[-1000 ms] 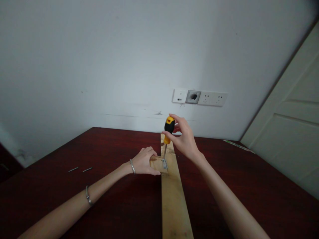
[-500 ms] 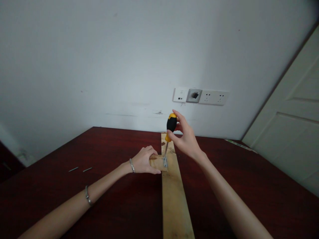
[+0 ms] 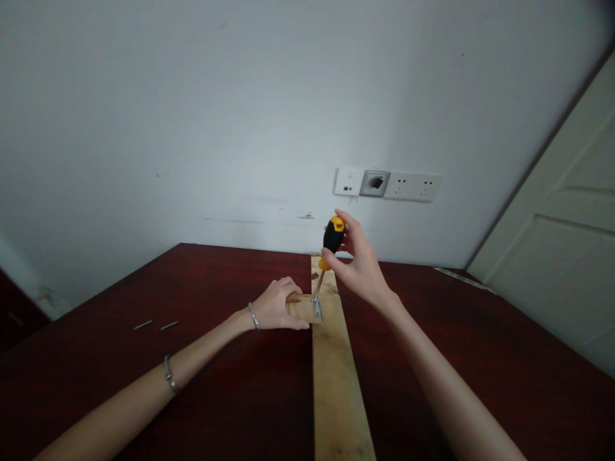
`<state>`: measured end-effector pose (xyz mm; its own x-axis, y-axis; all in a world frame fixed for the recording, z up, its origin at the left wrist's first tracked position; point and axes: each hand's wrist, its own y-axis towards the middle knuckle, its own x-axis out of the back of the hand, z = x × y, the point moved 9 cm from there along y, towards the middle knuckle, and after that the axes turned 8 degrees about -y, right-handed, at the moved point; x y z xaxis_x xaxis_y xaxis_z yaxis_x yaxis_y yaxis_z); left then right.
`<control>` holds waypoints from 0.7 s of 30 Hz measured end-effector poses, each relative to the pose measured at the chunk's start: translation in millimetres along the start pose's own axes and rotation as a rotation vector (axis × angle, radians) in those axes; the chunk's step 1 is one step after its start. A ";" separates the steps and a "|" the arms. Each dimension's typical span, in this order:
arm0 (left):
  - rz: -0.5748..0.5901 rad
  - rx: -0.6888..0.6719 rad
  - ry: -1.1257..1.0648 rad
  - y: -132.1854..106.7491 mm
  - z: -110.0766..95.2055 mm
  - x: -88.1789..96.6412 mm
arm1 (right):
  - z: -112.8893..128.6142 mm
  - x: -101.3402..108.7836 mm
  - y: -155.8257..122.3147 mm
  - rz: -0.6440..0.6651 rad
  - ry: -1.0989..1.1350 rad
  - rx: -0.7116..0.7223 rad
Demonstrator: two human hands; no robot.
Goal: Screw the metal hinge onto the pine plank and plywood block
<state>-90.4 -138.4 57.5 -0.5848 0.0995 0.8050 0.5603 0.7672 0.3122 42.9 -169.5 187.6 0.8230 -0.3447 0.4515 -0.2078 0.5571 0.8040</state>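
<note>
My right hand [image 3: 358,262] grips a black and yellow screwdriver [image 3: 333,235] by its handle, shaft slanting down to the left. Its tip meets a small metal bracket [image 3: 318,310] at the end of a short wooden block [image 3: 302,309]. Around the block's left part, my left hand [image 3: 277,305] is closed, thumb on the near side and fingers on the far side. The block's bracket end rests over a long wooden board [image 3: 336,378]. Whether a screw sits under the tip is too small to tell.
Two thin metal rods or screws [image 3: 143,324] lie left on the dark red tabletop [image 3: 230,397]. Behind the table, a white wall carries sockets [image 3: 412,186]. A pale panelled door [image 3: 576,224] stands at the right, near a thin strip [image 3: 464,280] on the table.
The screwdriver's handle has tipped slightly to the right, with my right hand turning along. My left hand and the block have shifted very slightly up in view.
</note>
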 end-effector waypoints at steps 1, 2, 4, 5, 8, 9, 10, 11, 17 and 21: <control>-0.001 -0.005 0.003 0.1 -0.1 0.1 | -0.6 -0.4 0.3 0.003 -0.030 0.004; 0.000 -0.012 0.006 0.2 -0.3 -0.1 | -1.5 -0.4 0.6 0.004 -0.063 0.008; 0.002 -0.021 0.010 0.1 -0.2 -1.3 | -2.9 0.2 1.3 0.009 -0.104 0.011; 0.004 -0.023 0.012 0.0 0.2 -2.2 | -3.4 -0.5 1.5 0.028 -0.099 0.007; 0.016 -0.030 0.022 -0.5 0.9 -5.4 | -1.7 -5.5 1.1 0.124 -0.031 -0.008; 0.020 -0.036 0.026 -0.8 0.6 -6.3 | -0.7 -7.0 0.8 0.148 -0.014 -0.011; 0.023 -0.041 0.028 -1.0 0.1 -6.7 | -0.1 -7.8 0.6 0.158 -0.006 -0.014; 0.022 -0.042 0.030 -1.2 -0.4 -6.6 | 0.2 -8.0 0.6 0.155 -0.008 -0.015; 0.015 -0.008 0.023 -1.2 -1.3 -1.7 | -8.4 -8.7 1.2 0.078 -0.027 -0.046; 0.020 -0.005 0.021 -0.4 0.3 -2.0 | -9.0 -7.6 0.1 0.071 0.040 -0.061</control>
<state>-89.6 -138.6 55.7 -0.5607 0.1016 0.8217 0.5750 0.7619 0.2982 41.4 -160.0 180.8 0.8282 -0.2725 0.4897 -0.2349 0.6245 0.7449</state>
